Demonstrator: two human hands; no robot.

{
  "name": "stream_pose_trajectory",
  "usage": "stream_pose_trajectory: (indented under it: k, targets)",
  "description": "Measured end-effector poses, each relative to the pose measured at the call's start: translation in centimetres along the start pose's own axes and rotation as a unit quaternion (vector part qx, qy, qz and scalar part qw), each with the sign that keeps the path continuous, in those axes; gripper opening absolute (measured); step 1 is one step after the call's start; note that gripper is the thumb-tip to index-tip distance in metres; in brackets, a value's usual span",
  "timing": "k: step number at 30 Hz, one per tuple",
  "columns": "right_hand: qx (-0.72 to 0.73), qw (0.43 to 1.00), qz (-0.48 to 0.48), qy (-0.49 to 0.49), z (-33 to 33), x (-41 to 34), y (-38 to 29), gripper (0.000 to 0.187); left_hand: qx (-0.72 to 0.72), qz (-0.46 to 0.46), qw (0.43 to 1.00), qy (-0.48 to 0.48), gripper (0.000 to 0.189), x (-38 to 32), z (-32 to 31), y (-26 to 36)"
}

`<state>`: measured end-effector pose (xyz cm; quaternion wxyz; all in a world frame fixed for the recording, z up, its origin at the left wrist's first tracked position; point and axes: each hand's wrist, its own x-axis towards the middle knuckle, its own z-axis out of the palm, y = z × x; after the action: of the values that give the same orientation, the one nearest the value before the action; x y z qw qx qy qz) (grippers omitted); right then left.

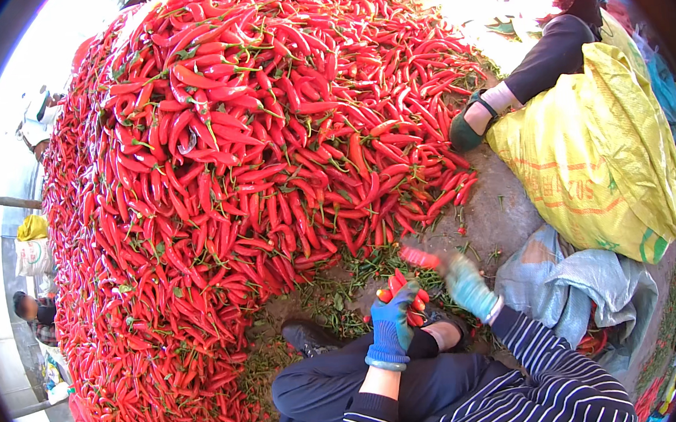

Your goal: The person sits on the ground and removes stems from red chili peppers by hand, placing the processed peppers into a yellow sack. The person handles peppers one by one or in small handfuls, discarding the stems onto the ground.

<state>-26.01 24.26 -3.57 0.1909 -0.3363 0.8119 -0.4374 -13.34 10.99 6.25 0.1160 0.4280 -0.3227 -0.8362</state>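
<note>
A huge heap of red chili peppers (286, 173) rises in front of me. My left hand (392, 315), in a blue knitted glove with a coated palm, is closed around a bunch of red chili peppers (397, 280) above my crossed legs. To its right my right hand (463, 281), in a pale teal glove, is blurred. A blurred red chili pepper (419, 257) lies at its fingertips; it looks held, its stem end unclear. Green stems (351, 288) and leaves litter the ground beneath both hands.
A yellow woven sack (586, 153) stands at the right, with a grey-white woven sack (592, 285) below it, some red peppers at its opening. Another person's leg (548, 60) and dark shoe are at the upper right. One more person (39, 315) is at the far left.
</note>
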Motion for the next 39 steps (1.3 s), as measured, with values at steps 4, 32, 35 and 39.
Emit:
stream_pose_trajectory:
  k: [4,32,35,39]
  targets:
    - [-0.015,0.99,0.057,-0.125,-1.4,-0.5,-5.1,0.02,0.007,0.068,0.998,-0.001,0.011,-1.0,0.3,0.2]
    - [-0.357,0.908,0.061,-0.209,-4.7,-1.6,-10.9,0.024,0.497,0.381,0.76,0.174,0.037,-2.8,0.5,-0.8]
    - [-0.161,0.976,-0.118,-0.092,-7.6,0.4,-12.1,0.022,0.538,0.435,0.704,0.161,0.034,-3.4,0.6,-0.2]
    - [-0.124,0.939,-0.249,-0.204,-8.8,2.6,-15.4,0.024,0.556,0.432,0.697,0.138,0.034,-3.8,0.6,0.3]
